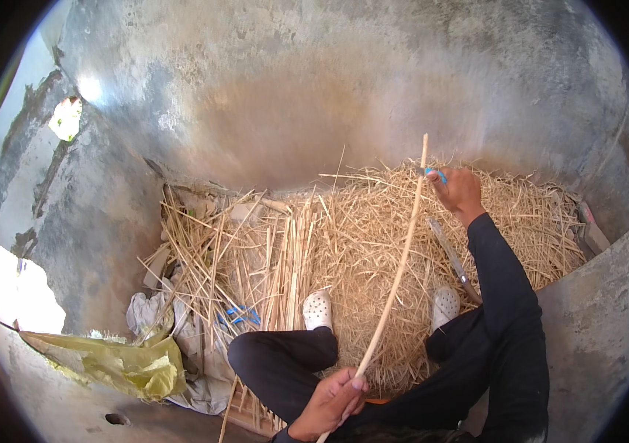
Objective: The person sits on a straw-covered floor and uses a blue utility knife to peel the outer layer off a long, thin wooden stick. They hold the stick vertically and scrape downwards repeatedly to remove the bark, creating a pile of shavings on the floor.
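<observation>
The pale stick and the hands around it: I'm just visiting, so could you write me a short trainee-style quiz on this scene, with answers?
1. What colour is the small item in the right hand?
2. The left hand is: A) flat on the wall; B) gripping the pale stick; C) resting on a knee.
3. True or false: the long-bladed tool is in neither hand.

Key: 1. Blue; 2. B; 3. True.

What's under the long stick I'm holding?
Below the stick is mostly a pile of shavings. What lies beneath that pile is covered and can't be seen. Your left hand hides the part it grips.
</observation>
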`<move>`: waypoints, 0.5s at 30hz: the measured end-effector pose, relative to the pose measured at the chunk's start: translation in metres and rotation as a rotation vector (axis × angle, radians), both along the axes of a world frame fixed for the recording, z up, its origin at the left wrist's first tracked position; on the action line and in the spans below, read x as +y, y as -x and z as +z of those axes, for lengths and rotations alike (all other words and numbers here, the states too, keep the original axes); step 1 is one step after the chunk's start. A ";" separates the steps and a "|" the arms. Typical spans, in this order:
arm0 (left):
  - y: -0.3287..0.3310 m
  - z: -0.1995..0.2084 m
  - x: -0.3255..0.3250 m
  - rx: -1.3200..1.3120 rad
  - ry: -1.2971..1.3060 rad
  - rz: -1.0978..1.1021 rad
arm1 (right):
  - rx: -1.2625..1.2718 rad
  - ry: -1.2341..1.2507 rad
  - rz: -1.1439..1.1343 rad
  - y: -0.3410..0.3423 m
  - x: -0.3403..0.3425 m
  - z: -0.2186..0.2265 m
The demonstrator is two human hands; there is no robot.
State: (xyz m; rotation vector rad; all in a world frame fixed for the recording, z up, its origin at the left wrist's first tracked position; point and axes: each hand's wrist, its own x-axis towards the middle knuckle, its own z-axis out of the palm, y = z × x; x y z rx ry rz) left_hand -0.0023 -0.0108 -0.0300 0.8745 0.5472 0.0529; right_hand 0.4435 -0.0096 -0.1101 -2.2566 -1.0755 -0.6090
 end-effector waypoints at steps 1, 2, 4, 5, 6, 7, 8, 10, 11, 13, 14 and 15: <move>0.005 -0.003 -0.004 0.050 -0.044 -0.016 | 0.040 0.013 -0.044 -0.014 -0.001 -0.003; 0.009 -0.003 -0.007 0.058 -0.040 -0.014 | 0.082 0.033 -0.093 -0.029 -0.006 -0.006; 0.014 -0.002 -0.012 0.075 -0.032 -0.003 | 0.067 0.102 -0.157 -0.040 -0.010 -0.015; 0.015 -0.004 -0.014 0.029 -0.044 0.007 | 0.009 0.151 -0.172 -0.039 -0.011 -0.020; 0.015 -0.007 -0.017 -0.017 -0.056 0.017 | -0.048 0.199 -0.187 -0.040 -0.011 -0.024; 0.017 -0.011 -0.020 -0.062 -0.054 0.015 | 0.098 0.125 -0.328 -0.056 -0.026 -0.033; 0.024 -0.013 -0.026 0.007 -0.062 -0.046 | 0.245 0.046 -0.478 -0.082 -0.050 -0.046; 0.043 -0.013 -0.032 0.145 -0.139 -0.139 | 0.427 0.084 -0.552 -0.091 -0.053 -0.052; 0.046 -0.027 -0.027 0.311 -0.179 0.043 | 0.448 0.222 -0.479 -0.080 -0.053 -0.054; 0.038 -0.025 0.009 0.249 -0.184 0.143 | 0.336 0.278 -0.361 -0.068 -0.054 -0.052; 0.021 -0.014 0.024 0.235 -0.197 0.174 | 0.417 0.334 -0.312 -0.055 -0.055 -0.052; 0.015 -0.016 0.035 0.217 -0.250 0.202 | 0.491 0.361 -0.238 -0.022 -0.026 -0.020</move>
